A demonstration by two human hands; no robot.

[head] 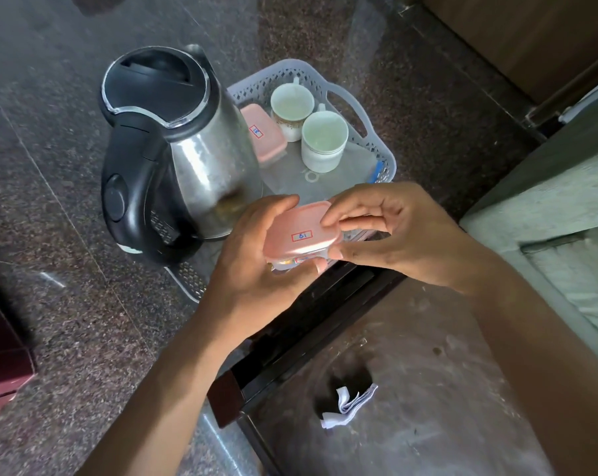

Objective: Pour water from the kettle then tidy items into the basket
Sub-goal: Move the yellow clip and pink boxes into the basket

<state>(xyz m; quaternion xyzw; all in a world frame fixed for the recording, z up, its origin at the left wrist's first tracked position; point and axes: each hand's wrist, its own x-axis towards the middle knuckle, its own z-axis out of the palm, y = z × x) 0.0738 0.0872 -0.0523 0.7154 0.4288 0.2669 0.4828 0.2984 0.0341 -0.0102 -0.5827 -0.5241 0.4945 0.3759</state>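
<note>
A steel kettle (pixel 187 149) with a black lid and handle stands on the dark granite counter, left of a pale plastic basket (pixel 376 132). Inside the basket stand two white cups (pixel 292 104) (pixel 323 140) and a pink-lidded box (pixel 261 132) with a label. Over the basket's near edge I hold a second small pink-lidded box (pixel 299 233). My left hand (pixel 253 266) grips it from below and the left side. My right hand (pixel 390 231) pinches its right end, fingers on the lid.
The granite counter (pixel 67 235) ends at a dark wooden edge (pixel 290 338) below my hands. Beyond it, on the floor, lies a folded white paper (pixel 349 405). A pale ledge (pixel 548 201) rises at the right and a dark red box (pixel 2 355) sits at the left.
</note>
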